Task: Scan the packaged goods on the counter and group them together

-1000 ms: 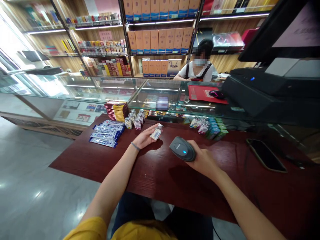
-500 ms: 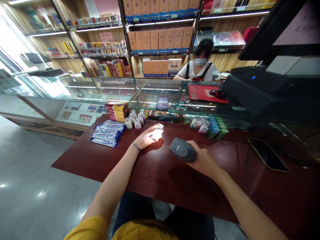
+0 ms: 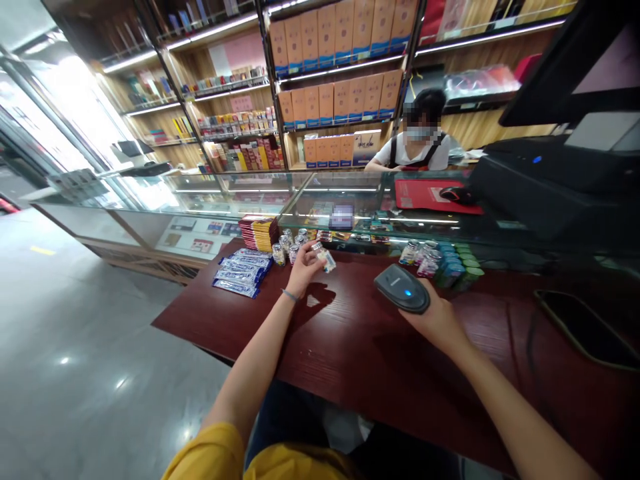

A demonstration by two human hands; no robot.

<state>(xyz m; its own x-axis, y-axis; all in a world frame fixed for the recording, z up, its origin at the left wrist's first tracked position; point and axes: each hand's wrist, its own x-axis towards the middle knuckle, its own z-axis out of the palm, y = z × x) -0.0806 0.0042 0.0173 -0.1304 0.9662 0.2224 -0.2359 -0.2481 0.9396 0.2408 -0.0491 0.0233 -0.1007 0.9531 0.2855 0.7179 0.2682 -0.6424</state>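
Observation:
My left hand (image 3: 303, 268) pinches a small clear bottle (image 3: 326, 259) with a silvery cap, tilted and held just above the dark red table. In my right hand (image 3: 440, 319) is a grey barcode scanner (image 3: 403, 288), its head pointing left toward the bottle and a blue light lit on top. Several similar bottles (image 3: 279, 255) stand just left of my left hand. Beyond the scanner, another group of small bottles (image 3: 429, 262) stands beside several blue and green cylindrical containers (image 3: 469, 273).
Blue-and-white packets (image 3: 243, 270) and a stack of red-and-yellow packs (image 3: 259, 233) lie on the left of the table (image 3: 345, 353). A phone (image 3: 587, 328) lies at the right. Behind runs a glass display counter (image 3: 300, 200), with a masked person (image 3: 420, 143) beyond it.
My left hand has turned and lifted the bottle, and the bright light on it is gone. The scanner's blue light has come on. The view has swung left.

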